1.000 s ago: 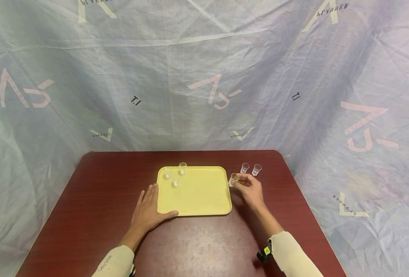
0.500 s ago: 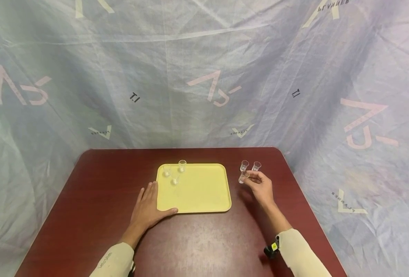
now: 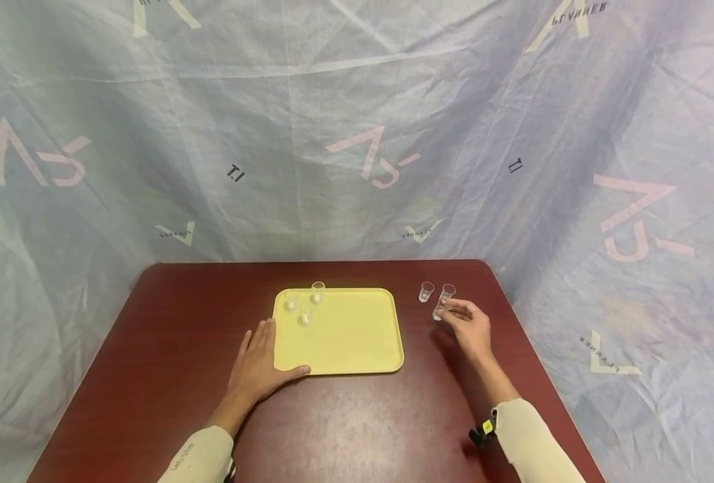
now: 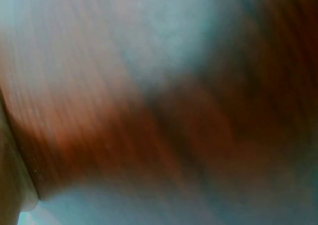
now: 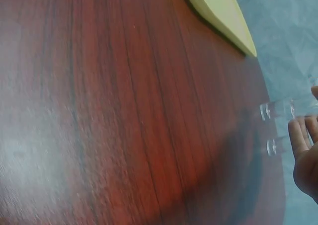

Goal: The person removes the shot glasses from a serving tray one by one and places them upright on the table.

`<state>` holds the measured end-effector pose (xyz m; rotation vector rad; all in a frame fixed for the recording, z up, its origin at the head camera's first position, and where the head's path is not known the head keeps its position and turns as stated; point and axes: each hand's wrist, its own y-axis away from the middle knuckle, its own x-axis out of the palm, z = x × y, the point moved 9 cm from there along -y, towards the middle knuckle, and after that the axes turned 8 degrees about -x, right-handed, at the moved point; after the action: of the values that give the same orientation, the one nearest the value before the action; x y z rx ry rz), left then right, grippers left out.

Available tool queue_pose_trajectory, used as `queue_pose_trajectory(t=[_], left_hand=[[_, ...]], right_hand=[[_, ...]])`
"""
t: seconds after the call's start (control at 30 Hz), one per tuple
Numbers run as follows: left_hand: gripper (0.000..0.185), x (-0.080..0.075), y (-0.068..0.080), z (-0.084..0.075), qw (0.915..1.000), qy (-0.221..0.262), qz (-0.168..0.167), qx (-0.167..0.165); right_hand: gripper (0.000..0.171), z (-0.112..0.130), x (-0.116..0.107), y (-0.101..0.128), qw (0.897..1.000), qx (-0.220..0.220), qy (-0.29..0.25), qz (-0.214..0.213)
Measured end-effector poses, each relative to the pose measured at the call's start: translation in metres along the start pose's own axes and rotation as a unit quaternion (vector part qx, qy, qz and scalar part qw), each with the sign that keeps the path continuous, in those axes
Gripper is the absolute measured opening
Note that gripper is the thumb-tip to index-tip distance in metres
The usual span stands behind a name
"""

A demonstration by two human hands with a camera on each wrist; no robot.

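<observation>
Right hand (image 3: 469,325) pinches a tiny clear cup (image 3: 438,312) by its rim, on the table (image 3: 151,376) right of the tray (image 3: 345,335). Looks light, slick, tippy: best gripped at the sides.

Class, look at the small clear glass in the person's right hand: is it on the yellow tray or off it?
Off it: the clear glass, pinched by the right hand, is over the table, right of the yellow tray.

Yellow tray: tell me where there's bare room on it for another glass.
The yellow tray is bare across its middle, right side and near edge. Its far-left corner is crowded by three small glasses. The left hand rests against the near-left edge.
</observation>
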<state>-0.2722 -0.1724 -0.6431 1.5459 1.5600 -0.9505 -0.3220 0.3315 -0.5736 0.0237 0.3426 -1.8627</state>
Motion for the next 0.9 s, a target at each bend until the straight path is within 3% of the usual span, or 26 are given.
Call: queue_pose_trajectory(t=[0.43,0.9], left_hand=[[0.156,-0.003,0.001,-0.002,1.0000,-0.003,-0.001,-0.001],[0.156,-0.003,0.000,-0.001,0.9999,0.008,-0.009,0.001]], right_hand=[[0.044,-0.012,-0.027,-0.009,0.998,0.016,0.036,-0.039],[0.042,-0.043,-0.055,-0.022,0.993,0.058,0.062,-0.079]])
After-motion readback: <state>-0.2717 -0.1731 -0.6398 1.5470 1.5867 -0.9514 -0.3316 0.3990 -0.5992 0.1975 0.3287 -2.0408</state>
